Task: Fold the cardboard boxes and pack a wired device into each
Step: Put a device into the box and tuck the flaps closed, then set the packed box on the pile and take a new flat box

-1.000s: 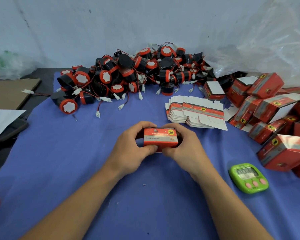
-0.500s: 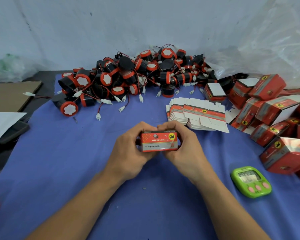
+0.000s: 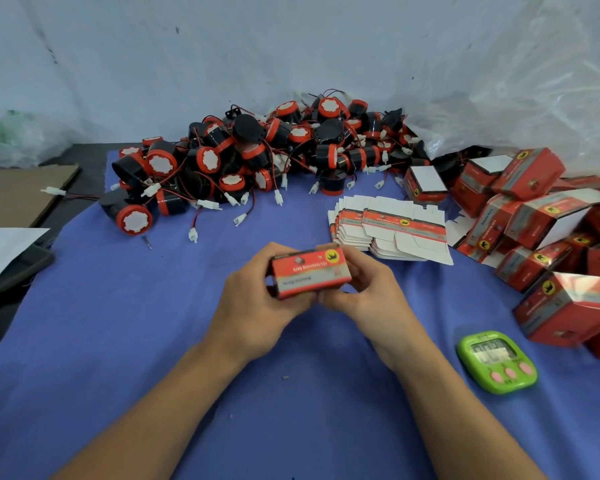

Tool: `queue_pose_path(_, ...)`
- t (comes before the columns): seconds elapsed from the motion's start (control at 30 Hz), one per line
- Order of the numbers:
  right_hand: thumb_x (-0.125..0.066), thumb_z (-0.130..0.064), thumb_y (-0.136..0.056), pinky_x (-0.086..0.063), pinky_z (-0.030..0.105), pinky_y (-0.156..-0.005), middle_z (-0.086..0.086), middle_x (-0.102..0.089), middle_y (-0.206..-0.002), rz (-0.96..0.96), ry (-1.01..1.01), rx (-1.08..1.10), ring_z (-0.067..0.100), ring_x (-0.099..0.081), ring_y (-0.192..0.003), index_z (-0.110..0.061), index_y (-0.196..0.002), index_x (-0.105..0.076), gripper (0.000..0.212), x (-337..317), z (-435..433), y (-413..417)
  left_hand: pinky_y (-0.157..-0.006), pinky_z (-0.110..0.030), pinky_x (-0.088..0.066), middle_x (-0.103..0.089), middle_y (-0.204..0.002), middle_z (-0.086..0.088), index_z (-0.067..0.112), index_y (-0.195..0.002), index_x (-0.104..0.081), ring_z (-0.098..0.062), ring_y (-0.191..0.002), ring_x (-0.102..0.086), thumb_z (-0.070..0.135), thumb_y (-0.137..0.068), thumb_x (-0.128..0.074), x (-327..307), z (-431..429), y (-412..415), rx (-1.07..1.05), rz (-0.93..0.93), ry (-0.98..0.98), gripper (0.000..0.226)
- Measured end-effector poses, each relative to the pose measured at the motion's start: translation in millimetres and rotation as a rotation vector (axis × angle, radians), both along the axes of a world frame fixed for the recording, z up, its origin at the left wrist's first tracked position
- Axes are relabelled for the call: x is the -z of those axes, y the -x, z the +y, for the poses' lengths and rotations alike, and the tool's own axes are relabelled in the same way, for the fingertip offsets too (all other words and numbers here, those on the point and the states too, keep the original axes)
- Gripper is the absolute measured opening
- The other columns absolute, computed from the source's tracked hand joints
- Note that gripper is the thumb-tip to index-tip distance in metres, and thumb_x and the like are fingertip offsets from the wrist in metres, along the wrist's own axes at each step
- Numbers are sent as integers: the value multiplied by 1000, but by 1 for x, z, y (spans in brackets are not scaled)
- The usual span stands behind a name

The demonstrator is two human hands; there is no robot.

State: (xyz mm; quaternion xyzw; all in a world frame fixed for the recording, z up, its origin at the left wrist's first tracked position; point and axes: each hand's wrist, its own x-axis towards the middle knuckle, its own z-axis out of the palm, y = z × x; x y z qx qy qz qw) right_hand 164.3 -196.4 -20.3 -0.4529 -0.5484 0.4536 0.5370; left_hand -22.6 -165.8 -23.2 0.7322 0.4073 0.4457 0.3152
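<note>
Over the last second I have rolled the small cardboard box [image 3: 310,273] in my hands. Its narrow red face was towards me and lay level. Now the wider printed side shows, red above and a grey band below, and the right end is tipped higher than the left. I judge this to be the closing step: turning it brings the end flaps under my fingers. The box looks squared up, but I cannot tell whether a device is inside or whether both ends are tucked.

My left hand [image 3: 257,306] is curled round the left end, and my right hand [image 3: 368,299] wraps the right end with the thumb underneath. Both are clamped on the box, which I hold just above the blue cloth [image 3: 118,323] at the centre of the frame.

The card is thin and glossy with crisp edges, so it will dent if squeezed. In the upper middle is the heap of wired devices [image 3: 257,157]: round black plastic drums with red rims and white toothed faces, trailing thin red and black leads with white plugs. Just right of centre is a fanned stack of flat boxes [image 3: 388,230], their white insides showing. The folded boxes [image 3: 534,220] are piled at the right edge, under crinkled clear plastic sheeting [image 3: 516,81]. A rounded green timer [image 3: 497,362] sits at the lower right.
</note>
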Motion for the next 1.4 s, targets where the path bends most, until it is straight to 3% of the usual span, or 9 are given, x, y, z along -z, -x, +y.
queue_pose_path(0.1, -73, -10, -81, -56, 41, -99, 8, -77, -113, 131, 112, -23, 24, -71, -113, -15, -116, -76, 36, -2, 1, -1, -64, -24, -57, -76, -95, 11, 37, -112, -64, -12, -77, -73, 60, -72, -76, -1, 2, -7, 0, -168, 258, 48)
queue_pose_path(0.27, -73, -19, -91, -51, 27, -65, 10, -73, -92, 119, 392, -40, 19, -60, -67, -10, -111, -72, 22, -19, -10, -5, -39, -27, -41, -69, -65, -6, 19, -103, -68, -19, -43, -55, 66, -97, -42, -12, 2, -17, 7, -217, 362, 54)
queue_pose_path(0.5, -73, -38, -73, -43, 26, -55, 12, -69, -76, -249, 351, 213, 16, -58, -55, -9, -106, -73, 44, -79, -42, -68, -51, -25, -50, -77, -90, -2, 29, -112, -71, -16, -67, -69, 55, -101, -51, -56, -7, -72, 389, -267, 689, 35)
queue_pose_path(0.7, -73, -36, -87, -61, 43, -84, 16, -64, -121, 880, 81, 393, 33, -68, -113, -15, -114, -62, 36, -145, -42, -133, -84, -27, -57, -73, -126, -2, 28, -127, -63, -14, -107, -70, 26, -101, -63, -90, 10, -128, 320, -330, 681, 26)
queue_pose_path(0.9, -69, -3, -94, -65, 39, -73, 17, -69, -119, 512, 273, 390, 31, -76, -95, -13, -134, -51, 45, -122, -27, -114, -94, -25, -48, -70, -118, 12, 37, -106, -73, -13, -116, -62, 9, -84, -70, -71, 34, -158, 129, 157, 198, 35)
queue_pose_path(1.1, -64, 2, -82, -58, 25, -85, 0, -72, -112, -288, 233, 555, 16, -69, -97, -19, -119, -71, 43, -66, -2, -100, -108, -38, -36, -40, -161, 4, 39, -155, -37, -21, -147, -33, 46, -88, -65, -58, 72, -153, 221, 865, 7, 73)
queue_pose_path(1.17, -62, -1, -84, -49, 15, -73, -7, -62, -108, -661, 197, 525, 13, -63, -97, -24, -124, -69, 47, -58, 10, -103, -89, -35, -43, -57, -144, 8, 50, -147, -44, -23, -130, -53, 56, -89, -62, -55, 77, -153, 282, 925, 44, 61)
queue_pose_path(1.27, -65, -8, -87, -43, 32, -102, 6, -53, -138, -1129, 205, 332, 28, -46, -130, -16, -147, -48, 63, -44, 31, -111, -80, -36, -53, -73, -120, 5, 45, -130, -64, -22, -104, -65, 45, -93, -60, -52, 79, -154, 215, 996, -95, 37)
queue_pose_path(1.4, -65, -15, -91, -45, 39, -101, 10, -47, -148, -1258, 328, 149, 34, -44, -137, -16, -147, -40, 62, -35, 40, -116, -84, -29, -47, -72, -125, 6, 34, -126, -71, -19, -112, -63, 27, -95, -55, -45, 79, -148, 127, 1017, -205, 36)
